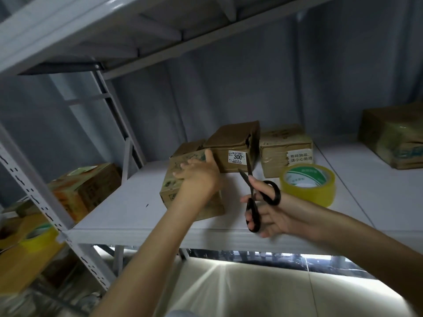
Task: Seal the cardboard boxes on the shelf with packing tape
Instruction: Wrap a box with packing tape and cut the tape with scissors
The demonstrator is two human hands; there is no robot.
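Forearms nearest the lens, reaching up from 6 o'clock toward the shelf (142, 202).

Left hand (196, 175): fingers straight, flat on top of the front box (194, 202), pressing it down. Nothing gripped.

Right hand (265, 209): curled through the loops of the black scissors (254, 195), blades parted and pointing toward 12 o'clock, tips just beside the labelled box (231, 149).

Front box sits near the shelf's front edge, centre of view. Labelled box touches it at 1 o'clock; a taped box (286, 152) stands beside that, at 2 o'clock. Tape roll (307, 184), yellow, lies flat on the shelf at 3 o'clock from the front box, just beyond the right hand. Another box (393, 138) far off at 2 o'clock.

Outward: orange-printed box (87, 188) on the neighbouring rack at 9 o'clock; second yellow roll (37, 236) lower, at 8 o'clock.

Judgement: a cut or a smoothing of tape on the front box is in hand; no tape strand can be made out. To do it well: keep the left palm firm on the seam so the flaps stay shut, keep blades clear of the left fingers, then rub the tape end flat against the card.
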